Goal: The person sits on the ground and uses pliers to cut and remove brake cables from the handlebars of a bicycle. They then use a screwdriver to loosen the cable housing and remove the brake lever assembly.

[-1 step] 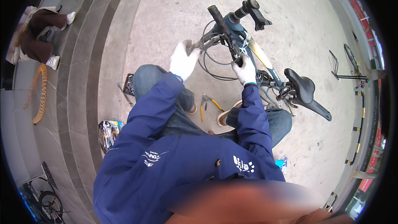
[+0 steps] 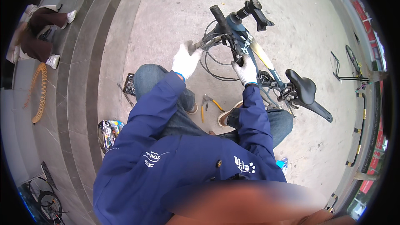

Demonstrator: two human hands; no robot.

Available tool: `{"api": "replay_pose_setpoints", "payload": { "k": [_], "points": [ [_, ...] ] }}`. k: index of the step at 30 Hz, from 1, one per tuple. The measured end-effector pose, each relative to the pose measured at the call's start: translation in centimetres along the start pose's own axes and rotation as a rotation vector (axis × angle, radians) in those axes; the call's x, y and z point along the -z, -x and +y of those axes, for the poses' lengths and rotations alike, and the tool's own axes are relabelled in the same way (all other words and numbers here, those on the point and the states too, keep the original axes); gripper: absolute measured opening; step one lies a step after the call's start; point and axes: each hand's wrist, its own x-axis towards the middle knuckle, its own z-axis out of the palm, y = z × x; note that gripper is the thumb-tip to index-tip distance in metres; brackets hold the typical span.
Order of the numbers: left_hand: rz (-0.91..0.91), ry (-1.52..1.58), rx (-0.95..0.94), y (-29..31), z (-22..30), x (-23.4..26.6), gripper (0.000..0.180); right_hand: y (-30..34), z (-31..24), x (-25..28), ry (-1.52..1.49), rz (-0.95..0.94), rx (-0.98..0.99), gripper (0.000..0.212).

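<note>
A dark blue and cream bicycle frame (image 2: 263, 55) without a front wheel lies in front of me, its handlebar (image 2: 221, 20) turned alongside it. My right hand (image 2: 246, 71), in a white glove, closes round the near end of the handlebar, by the brake lever and cables. My left hand (image 2: 186, 61), also gloved, has its thumb and fingers about the end of the grey fork (image 2: 212, 42); the fingertips are partly hidden. Black cables (image 2: 210, 68) loop between my hands. The black saddle (image 2: 306, 86) is to the right.
Yellow-handled pliers (image 2: 203, 111) lie between my feet. By my left knee are a small tray of parts (image 2: 130, 84) and a wrench (image 2: 124, 94), with a filled bag (image 2: 109, 135) nearer. Stone steps (image 2: 79, 100) run along the left, where a person (image 2: 39, 37) sits beside a coiled orange hose (image 2: 41, 96).
</note>
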Motion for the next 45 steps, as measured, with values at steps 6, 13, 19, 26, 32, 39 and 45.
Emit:
{"api": "replay_pose_setpoints", "payload": {
  "k": [6, 13, 19, 26, 32, 39, 45],
  "points": [
    [-0.443, 0.517, 0.105, 1.0, -0.5, -2.3, 0.027, -0.1, -0.5, -0.6, -0.043, -0.041, 0.023, 0.04],
    [-0.425, 0.706, 0.26, 0.3, -1.4, -3.2, 0.023, 0.9, -1.1, -1.9, -0.021, -0.047, -0.081, 0.056],
    [0.042, 0.225, -0.086, 0.5, 0.5, -2.5, 0.036, 1.1, -1.5, -4.1, -0.034, 0.052, -0.117, 0.057],
    [0.202, 0.017, -0.821, 0.6, 8.7, -1.5, 0.03, 0.9, -0.9, -5.8, -0.072, 0.132, -0.105, 0.055],
    [0.146, -0.619, -1.3, -5.4, 19.3, -3.1, 0.044, 0.8, -1.2, -6.0, -0.059, 0.085, -0.157, 0.048],
    [-0.71, 0.249, -0.746, -7.6, 21.2, -6.3, 0.04, 0.4, -0.6, -3.1, -0.096, -0.162, -0.128, 0.034],
    [-0.25, -0.555, -1.451, -9.5, 20.3, -6.1, 0.051, 3.3, -5.5, -10.0, -0.172, 0.195, -0.341, 0.032]
  ]
}}
